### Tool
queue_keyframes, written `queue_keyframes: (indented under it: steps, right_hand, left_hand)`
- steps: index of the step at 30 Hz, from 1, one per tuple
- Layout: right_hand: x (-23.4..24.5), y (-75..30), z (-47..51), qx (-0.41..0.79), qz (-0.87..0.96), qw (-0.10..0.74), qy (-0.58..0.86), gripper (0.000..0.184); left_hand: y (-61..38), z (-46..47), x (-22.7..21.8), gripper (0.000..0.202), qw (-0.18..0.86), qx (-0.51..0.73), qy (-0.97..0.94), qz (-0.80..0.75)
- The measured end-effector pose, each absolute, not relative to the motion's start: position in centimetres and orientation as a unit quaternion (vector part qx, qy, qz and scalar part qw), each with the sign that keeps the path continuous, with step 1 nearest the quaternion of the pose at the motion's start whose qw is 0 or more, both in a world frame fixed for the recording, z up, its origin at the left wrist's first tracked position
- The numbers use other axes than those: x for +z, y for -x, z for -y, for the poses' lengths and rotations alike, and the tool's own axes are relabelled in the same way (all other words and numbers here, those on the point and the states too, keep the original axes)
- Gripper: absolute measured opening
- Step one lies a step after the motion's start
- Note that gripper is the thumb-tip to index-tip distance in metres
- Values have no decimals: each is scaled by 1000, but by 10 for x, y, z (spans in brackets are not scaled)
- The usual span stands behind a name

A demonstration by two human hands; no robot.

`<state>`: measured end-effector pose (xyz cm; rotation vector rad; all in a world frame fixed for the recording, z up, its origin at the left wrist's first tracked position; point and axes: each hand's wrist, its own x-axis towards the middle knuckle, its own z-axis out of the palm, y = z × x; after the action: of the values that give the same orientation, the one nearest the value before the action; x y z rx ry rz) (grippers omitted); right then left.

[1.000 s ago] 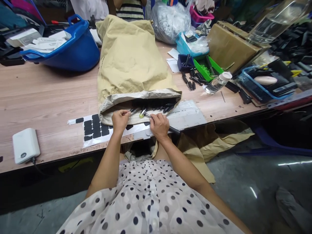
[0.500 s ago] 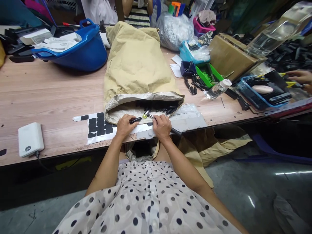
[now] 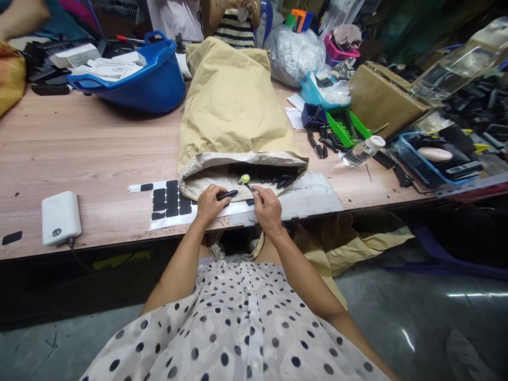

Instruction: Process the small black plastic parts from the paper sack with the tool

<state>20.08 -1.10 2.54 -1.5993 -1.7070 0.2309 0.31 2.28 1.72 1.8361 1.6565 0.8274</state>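
My left hand (image 3: 209,205) is closed on a small black plastic piece (image 3: 227,195) that points right, at the mouth of the sack. In my right hand (image 3: 268,209) is a small hammer (image 3: 245,180) with a yellow-green face and a metal shaft, its head just above and right of the black piece. Behind both hands lies a tan sack (image 3: 238,111), mouth towards me, with several black pieces (image 3: 283,181) inside. Under my left wrist is a white sheet (image 3: 156,224) of black stickers (image 3: 172,198).
To the left stand a white power bank (image 3: 61,218) with a cable and a blue basin (image 3: 135,87). On the right are a water bottle (image 3: 362,152), a green tray (image 3: 349,127), a cardboard box (image 3: 384,100) and a blue basket (image 3: 428,164). Another person's arm (image 3: 24,18) shows at top left.
The hammer head has lifted and turned, moving away from the black piece towards the sack mouth. The view has shifted slightly; a person's arm now shows top left, and the hand at right is gone.
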Motion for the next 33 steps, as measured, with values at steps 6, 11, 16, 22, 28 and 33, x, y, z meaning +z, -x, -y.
queue_keyframes:
  steps: [6, 11, 16, 22, 28, 33]
  right_hand:
    - [30, -183, 20, 115, 698, 365, 606, 29]
    - [25, -181, 23, 108, 707, 335, 613, 29]
    - [31, -182, 23, 95, 702, 361, 606, 30]
    - [27, -178, 27, 79, 713, 361, 596, 31]
    - [25, -180, 25, 85, 710, 354, 603, 31]
    - [28, -184, 24, 81, 696, 364, 614, 32]
  left_hand:
    - [-7, -24, 17, 16, 269, 303, -667, -625]
    - [-8, -26, 14, 16, 268, 306, -665, -626]
    - [-7, -27, 10, 16, 280, 320, -670, -609]
    - [-6, -29, 9, 14, 294, 326, -668, -601]
    - [-5, -30, 11, 15, 295, 324, -675, -594]
    - [-3, -30, 12, 15, 296, 321, -677, -592]
